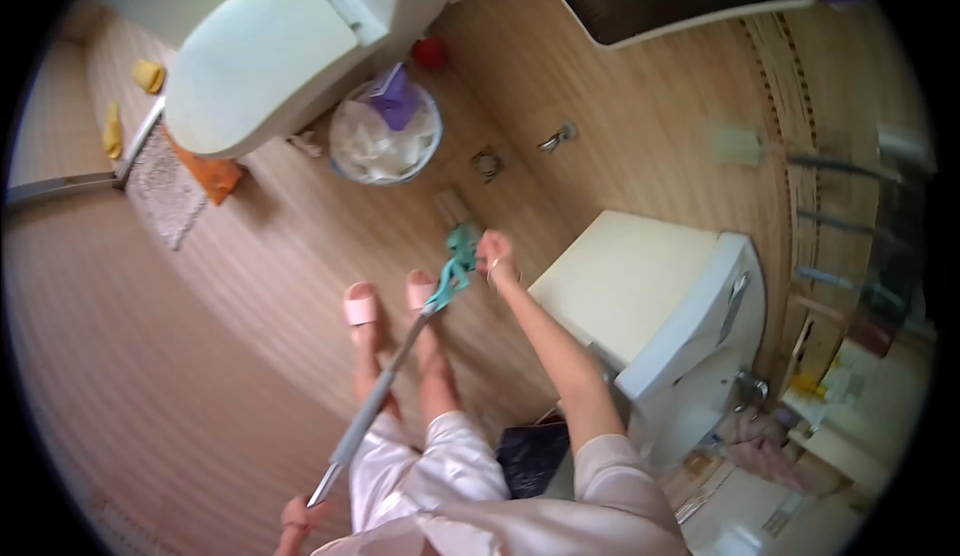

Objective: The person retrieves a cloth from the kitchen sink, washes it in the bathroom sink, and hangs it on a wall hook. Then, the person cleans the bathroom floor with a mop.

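Note:
A mop (385,381) with a grey and silver handle and a teal head slants up across the floor in front of my legs. Wrapped around the lower-left end of its handle is my left hand (300,514). My right hand (495,253), a bracelet at its wrist, is closed at the side of the teal mop head (458,251). The fingertips there are too small to make out clearly. Just beyond the head shows a pale, blurred piece (451,206).
A toilet (260,56) stands upper left, beside a lined waste bin (385,136) holding a purple packet. A white cabinet with a basin (630,281) is at right. A floor drain (486,164), a bath mat (168,188) and a dark bag (530,459) are around me.

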The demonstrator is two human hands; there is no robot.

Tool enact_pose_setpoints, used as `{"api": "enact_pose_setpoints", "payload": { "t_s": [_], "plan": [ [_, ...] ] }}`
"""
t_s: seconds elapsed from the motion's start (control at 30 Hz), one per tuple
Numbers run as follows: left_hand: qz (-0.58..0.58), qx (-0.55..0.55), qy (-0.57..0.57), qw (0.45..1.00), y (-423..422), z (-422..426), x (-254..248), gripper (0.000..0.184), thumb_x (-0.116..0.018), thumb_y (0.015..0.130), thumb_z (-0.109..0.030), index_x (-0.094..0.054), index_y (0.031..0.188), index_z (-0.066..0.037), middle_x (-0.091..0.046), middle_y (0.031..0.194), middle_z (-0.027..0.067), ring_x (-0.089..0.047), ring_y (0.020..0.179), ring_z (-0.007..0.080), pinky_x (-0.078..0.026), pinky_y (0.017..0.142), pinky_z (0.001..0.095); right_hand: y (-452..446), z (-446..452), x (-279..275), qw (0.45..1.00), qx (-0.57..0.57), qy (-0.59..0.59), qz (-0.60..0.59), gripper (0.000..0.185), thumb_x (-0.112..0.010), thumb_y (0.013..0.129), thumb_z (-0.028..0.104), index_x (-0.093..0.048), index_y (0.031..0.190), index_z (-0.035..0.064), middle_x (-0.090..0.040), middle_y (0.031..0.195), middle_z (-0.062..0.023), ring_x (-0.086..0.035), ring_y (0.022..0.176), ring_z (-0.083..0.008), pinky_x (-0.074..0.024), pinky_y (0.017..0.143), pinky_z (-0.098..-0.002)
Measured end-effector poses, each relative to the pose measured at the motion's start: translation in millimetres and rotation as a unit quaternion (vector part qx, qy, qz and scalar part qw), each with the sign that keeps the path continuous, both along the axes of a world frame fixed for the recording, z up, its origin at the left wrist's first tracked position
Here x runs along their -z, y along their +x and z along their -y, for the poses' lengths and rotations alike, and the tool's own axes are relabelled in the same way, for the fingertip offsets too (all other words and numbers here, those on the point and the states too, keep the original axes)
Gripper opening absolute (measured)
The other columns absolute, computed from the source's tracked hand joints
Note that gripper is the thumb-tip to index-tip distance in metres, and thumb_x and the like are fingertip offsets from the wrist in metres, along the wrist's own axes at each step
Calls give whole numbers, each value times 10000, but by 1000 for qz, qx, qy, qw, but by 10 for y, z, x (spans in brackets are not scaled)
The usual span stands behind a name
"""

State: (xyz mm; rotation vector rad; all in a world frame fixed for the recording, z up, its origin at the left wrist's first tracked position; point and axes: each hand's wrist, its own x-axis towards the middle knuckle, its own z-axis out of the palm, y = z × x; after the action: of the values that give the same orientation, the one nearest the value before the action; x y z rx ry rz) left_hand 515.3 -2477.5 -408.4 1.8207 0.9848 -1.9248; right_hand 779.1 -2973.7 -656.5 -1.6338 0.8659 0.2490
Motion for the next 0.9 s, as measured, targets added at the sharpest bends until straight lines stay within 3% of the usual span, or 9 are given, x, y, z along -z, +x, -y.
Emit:
{"api": "enact_pose_setpoints", "payload": {
  "t_s": [0.07,0.17,0.23,0.33,0.37,0.43,0.5,0.6,0.9],
  "plan": [
    [98,75,3,992,-192,-136,181,415,-649,583,-392,-660,851,-76,-608,642,117,-605,645,257,-469,624,364,845,525,-117,990,132,-43,-35,376,-524,821,396,-480,1022,82,-502,753,-28,-515,659,-123,-477,487,-265],
    [129,146,37,980,-252,-223,320,379,-640,555,-355,-665,834,-99,-610,690,156,-596,696,317,-468,657,395,1582,1122,8,980,125,-153,-22,627,-538,770,500,-401,1147,18,-423,1182,-122,-493,964,-239,-514,637,-331],
    [114,160,54,979,-199,-176,332,361,-637,545,-340,-666,820,-107,-608,699,162,-591,704,329,-466,667,400,1818,1294,158,975,109,-192,-2,395,-557,801,349,-480,995,13,-573,924,-120,-561,709,-220,-460,511,-305],
    [92,171,68,979,-62,-124,287,334,-637,540,-330,-664,787,-106,-607,690,158,-590,704,328,-466,672,397,1799,1664,549,923,-89,-372,44,233,-540,802,199,-525,949,18,-601,840,-129,-568,712,-228,-459,614,-333],
    [88,164,70,980,-18,-93,261,326,-640,541,-330,-663,773,-103,-606,687,157,-590,704,328,-466,672,395,1753,1644,591,906,-40,-419,44,182,-505,788,94,-558,945,18,-613,838,-135,-582,758,-239,-437,722,-347],
    [107,165,76,978,65,-34,166,306,-645,541,-331,-659,739,-98,-604,674,154,-588,693,328,-467,655,396,1597,1905,925,924,-20,-380,41,218,-489,803,109,-545,998,27,-608,890,-133,-586,787,-239,-462,675,-343],
    [109,181,76,974,166,43,58,302,-645,542,-335,-661,737,-106,-603,668,152,-587,685,329,-467,647,398,1662,1649,586,976,86,-200,7,268,-481,828,162,-521,1063,38,-592,967,-109,-587,824,-231,-502,569,-325],
    [85,198,95,972,274,190,-27,306,-638,543,-342,-666,755,-123,-605,670,146,-589,679,325,-470,649,399,1796,1681,409,992,54,-107,-28,336,-480,847,203,-449,1140,42,-521,1090,-96,-535,901,-193,-513,602,-317],
    [48,197,75,976,364,279,-149,338,-607,595,-403,-664,803,-142,-607,687,142,-589,693,320,-467,644,396,1743,2017,618,982,-30,-185,-4,270,-514,839,199,-533,1037,17,-589,823,-54,-569,721,-144,-462,531,-285]
  ]
}}
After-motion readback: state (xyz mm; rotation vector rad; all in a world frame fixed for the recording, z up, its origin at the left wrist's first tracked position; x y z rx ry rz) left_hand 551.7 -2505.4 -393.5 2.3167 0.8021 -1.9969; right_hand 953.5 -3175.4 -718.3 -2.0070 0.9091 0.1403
